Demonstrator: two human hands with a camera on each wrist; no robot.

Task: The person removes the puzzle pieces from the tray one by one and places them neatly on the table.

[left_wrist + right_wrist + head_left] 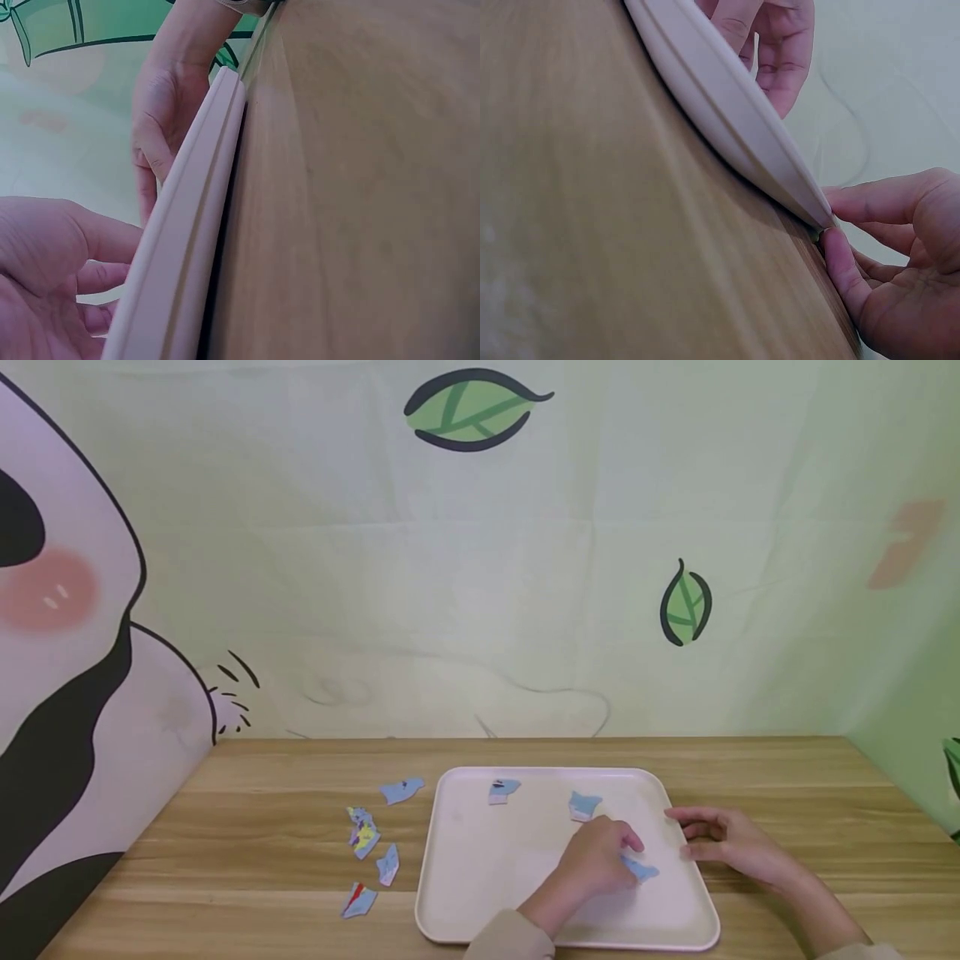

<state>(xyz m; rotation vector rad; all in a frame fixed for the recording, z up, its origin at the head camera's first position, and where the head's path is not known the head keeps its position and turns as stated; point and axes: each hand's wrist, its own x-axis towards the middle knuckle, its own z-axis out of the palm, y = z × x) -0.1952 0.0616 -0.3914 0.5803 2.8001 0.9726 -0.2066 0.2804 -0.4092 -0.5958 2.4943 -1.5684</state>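
From head view only: pieces (642, 869)

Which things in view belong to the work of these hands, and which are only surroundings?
Belong to the work:
tray, its rim touched by the right hand
blue piece at the left hand
two other pieces on the tray
probably, the loose pieces beside it

Only surroundings:
wooden table
printed backdrop

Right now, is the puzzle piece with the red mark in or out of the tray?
Out: the red-marked piece lies on the wooden table, left of the white tray in the head view.
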